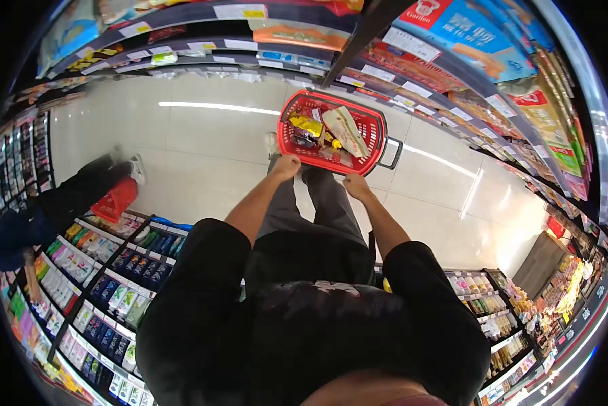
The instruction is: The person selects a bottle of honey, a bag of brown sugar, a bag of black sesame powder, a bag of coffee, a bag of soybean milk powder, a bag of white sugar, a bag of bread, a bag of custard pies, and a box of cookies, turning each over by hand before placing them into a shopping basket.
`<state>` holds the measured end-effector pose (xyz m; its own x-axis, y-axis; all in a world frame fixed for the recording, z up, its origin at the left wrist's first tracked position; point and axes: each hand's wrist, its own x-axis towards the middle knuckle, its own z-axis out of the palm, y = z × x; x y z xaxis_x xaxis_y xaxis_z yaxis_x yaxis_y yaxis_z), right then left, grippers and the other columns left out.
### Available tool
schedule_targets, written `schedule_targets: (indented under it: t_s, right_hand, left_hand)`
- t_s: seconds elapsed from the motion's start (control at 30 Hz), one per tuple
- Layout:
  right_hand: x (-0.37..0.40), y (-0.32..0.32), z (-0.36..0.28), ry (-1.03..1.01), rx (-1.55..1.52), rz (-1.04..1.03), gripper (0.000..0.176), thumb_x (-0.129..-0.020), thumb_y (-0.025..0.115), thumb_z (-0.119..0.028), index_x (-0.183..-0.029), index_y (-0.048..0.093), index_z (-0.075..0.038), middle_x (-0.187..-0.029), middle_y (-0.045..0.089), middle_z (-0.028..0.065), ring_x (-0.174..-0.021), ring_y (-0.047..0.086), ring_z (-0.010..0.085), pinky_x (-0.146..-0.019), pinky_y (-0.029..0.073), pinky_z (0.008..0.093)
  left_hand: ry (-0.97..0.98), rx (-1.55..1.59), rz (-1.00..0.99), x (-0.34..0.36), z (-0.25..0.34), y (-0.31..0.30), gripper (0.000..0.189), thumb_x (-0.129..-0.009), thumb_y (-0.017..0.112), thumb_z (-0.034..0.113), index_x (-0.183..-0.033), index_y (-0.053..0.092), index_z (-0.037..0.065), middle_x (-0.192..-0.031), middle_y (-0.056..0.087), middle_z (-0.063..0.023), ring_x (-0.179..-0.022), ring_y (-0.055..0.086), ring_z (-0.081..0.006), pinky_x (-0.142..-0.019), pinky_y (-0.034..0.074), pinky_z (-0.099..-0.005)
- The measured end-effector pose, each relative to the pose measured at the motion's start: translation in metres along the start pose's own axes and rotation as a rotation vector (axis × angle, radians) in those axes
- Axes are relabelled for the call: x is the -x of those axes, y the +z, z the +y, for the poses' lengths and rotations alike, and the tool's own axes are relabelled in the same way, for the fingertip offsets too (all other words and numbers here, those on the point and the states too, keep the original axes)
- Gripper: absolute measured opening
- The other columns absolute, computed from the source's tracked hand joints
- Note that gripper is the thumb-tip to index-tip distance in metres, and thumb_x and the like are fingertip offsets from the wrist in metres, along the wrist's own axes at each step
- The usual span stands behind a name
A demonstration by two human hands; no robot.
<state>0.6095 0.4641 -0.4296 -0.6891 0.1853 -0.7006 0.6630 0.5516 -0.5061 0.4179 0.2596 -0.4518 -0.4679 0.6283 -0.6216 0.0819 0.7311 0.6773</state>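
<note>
A red shopping basket [378, 125] is in front of my legs, its black handle [392, 154] swung out to the right. Inside lie a yellow packet [306, 124], a long pale pack [345, 130] and smaller goods I cannot make out. My left hand [288, 166] is closed at the basket's near left corner. Along the near edge further right, my right hand [355, 184] is closed at the rim too. The fingertips of both hands are hidden from above. The basket partly covers my shoes.
Shelves of packaged food [466, 40] curve across the front and right. Behind me on the left stand racks of bottles and tubes [121, 294]. A person in dark clothes [74, 193] is at the left, beside another red basket [116, 199]. Pale floor tiles [202, 142] run between the shelves.
</note>
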Motion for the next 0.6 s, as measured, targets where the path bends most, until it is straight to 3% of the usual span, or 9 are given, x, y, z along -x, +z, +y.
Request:
schedule_targets:
  t_s: [0.07, 0.13, 0.23, 0.3, 0.4, 0.43, 0.53, 0.57, 0.6]
  right_hand:
    - [0.015, -0.005, 0.024, 0.039, 0.086, -0.004, 0.030, -0.076, 0.049, -0.026, -0.080, 0.062, 0.001, -0.085, 0.060, 0.0243, -0.083, 0.058, 0.0387, -0.075, 0.046, 0.0443]
    - [0.038, -0.032, 0.022, 0.086, 0.143, 0.001, 0.032, -0.076, 0.049, -0.026, -0.079, 0.061, 0.004, -0.088, 0.059, 0.0257, -0.087, 0.058, 0.0390, -0.078, 0.047, 0.0432]
    - [0.037, -0.039, 0.056, 0.088, 0.215, 0.127, 0.032, -0.078, 0.049, -0.026, -0.076, 0.061, 0.004, -0.084, 0.061, 0.0250, -0.081, 0.060, 0.0363, -0.073, 0.049, 0.0409]
    - [0.022, -0.043, 0.063, 0.305, 0.030, 0.221, 0.028, -0.079, 0.050, -0.024, -0.074, 0.061, 0.001, -0.073, 0.063, 0.0187, -0.065, 0.063, 0.0299, -0.061, 0.050, 0.0388]
    - [0.017, -0.068, -0.006, 0.463, -0.325, 0.326, 0.023, -0.080, 0.051, -0.022, -0.073, 0.061, -0.001, -0.065, 0.061, 0.0104, -0.052, 0.060, 0.0212, -0.049, 0.048, 0.0341]
    - [-0.003, -0.059, -0.001, 0.297, -0.322, 0.296, 0.020, -0.080, 0.053, -0.020, -0.075, 0.061, -0.002, -0.063, 0.060, 0.0068, -0.049, 0.058, 0.0185, -0.044, 0.046, 0.0318]
    - [-0.031, -0.034, -0.060, 0.133, -0.173, 0.426, 0.019, -0.078, 0.055, -0.019, -0.078, 0.061, 0.000, -0.059, 0.057, 0.0077, -0.048, 0.058, 0.0182, -0.042, 0.045, 0.0308]
    - [-0.016, -0.037, -0.118, 0.252, -0.297, 0.463, 0.021, -0.076, 0.059, -0.020, -0.080, 0.060, 0.001, -0.062, 0.059, 0.0117, -0.056, 0.061, 0.0214, -0.050, 0.048, 0.0341]
    - [-0.008, -0.032, -0.156, 0.044, -0.042, 0.395, 0.022, -0.076, 0.059, -0.021, -0.080, 0.060, 0.001, -0.067, 0.060, 0.0136, -0.062, 0.062, 0.0236, -0.055, 0.048, 0.0356]
  left_hand:
    - [-0.036, -0.017, -0.067, 0.023, 0.001, -0.002, 0.020, -0.076, 0.055, 0.024, -0.083, 0.065, 0.008, -0.083, 0.064, -0.0142, -0.081, 0.062, -0.0290, -0.072, 0.048, -0.0382]
    - [-0.067, 0.043, 0.049, 0.050, 0.013, -0.007, 0.022, -0.077, 0.055, 0.026, -0.087, 0.064, 0.009, -0.085, 0.064, -0.0140, -0.081, 0.062, -0.0306, -0.072, 0.048, -0.0393]
    - [-0.054, 0.121, 0.034, 0.081, 0.026, -0.027, 0.024, -0.078, 0.055, 0.027, -0.090, 0.064, 0.007, -0.084, 0.065, -0.0141, -0.079, 0.063, -0.0289, -0.072, 0.048, -0.0371]
    - [-0.053, 0.208, 0.022, 0.097, 0.021, -0.042, 0.025, -0.078, 0.055, 0.027, -0.090, 0.064, 0.006, -0.082, 0.065, -0.0138, -0.076, 0.064, -0.0254, -0.071, 0.049, -0.0341]
    - [-0.067, 0.294, -0.037, 0.115, -0.010, -0.067, 0.025, -0.079, 0.055, 0.025, -0.089, 0.064, 0.005, -0.080, 0.065, -0.0129, -0.074, 0.064, -0.0219, -0.071, 0.049, -0.0316]
    - [-0.046, 0.284, -0.020, 0.114, -0.019, -0.084, 0.025, -0.079, 0.055, 0.025, -0.089, 0.064, 0.005, -0.080, 0.065, -0.0129, -0.074, 0.064, -0.0219, -0.071, 0.049, -0.0316]
    - [-0.027, 0.160, -0.108, 0.126, -0.066, -0.136, 0.022, -0.076, 0.057, 0.024, -0.086, 0.065, 0.006, -0.079, 0.066, -0.0118, -0.073, 0.064, -0.0225, -0.070, 0.050, -0.0320]
    - [-0.025, 0.077, -0.047, 0.126, -0.087, -0.158, 0.021, -0.074, 0.058, 0.023, -0.084, 0.065, 0.007, -0.079, 0.066, -0.0117, -0.073, 0.064, -0.0227, -0.069, 0.050, -0.0320]
    - [-0.023, -0.008, 0.016, 0.127, -0.106, -0.182, 0.020, -0.073, 0.058, 0.022, -0.082, 0.065, 0.007, -0.079, 0.066, -0.0117, -0.073, 0.064, -0.0229, -0.069, 0.050, -0.0321]
